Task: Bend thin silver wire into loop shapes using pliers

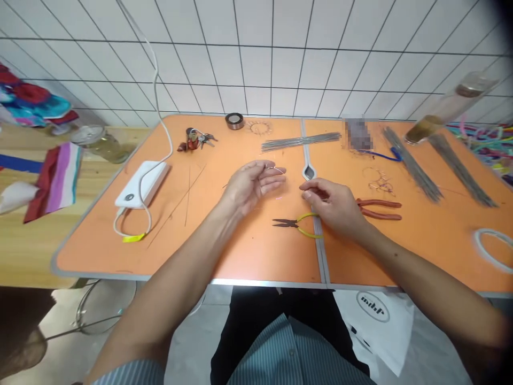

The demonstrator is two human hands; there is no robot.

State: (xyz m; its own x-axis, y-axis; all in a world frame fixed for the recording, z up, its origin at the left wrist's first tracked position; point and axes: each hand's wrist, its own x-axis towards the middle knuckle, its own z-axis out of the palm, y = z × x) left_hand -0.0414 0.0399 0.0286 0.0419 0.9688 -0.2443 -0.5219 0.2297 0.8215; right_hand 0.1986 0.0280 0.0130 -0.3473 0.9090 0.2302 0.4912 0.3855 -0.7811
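My left hand [256, 182] is turned palm up above the orange table, its thumb and index finger pinching a thin bent wire [276, 169]. The other fingers of that hand stretch out to the right. My right hand [331, 200] hangs to the right, over the table's middle seam, with thumb and fingertips together. Whether something thin is between them cannot be made out. Just below and left of it lie yellow-handled needle-nose pliers [294, 223], jaws pointing left. Red-handled pliers [380, 209] stick out from behind the right hand, their head hidden.
Wire bundles [300, 141] lie at the back and right, near a tilted clear jar [425, 128]. Loose wires [176, 206] and a white power bank [142, 184] with cable are left. Keys [196, 140] and a tape roll [234, 121] sit at the back. A white ring [495, 248] lies far right.
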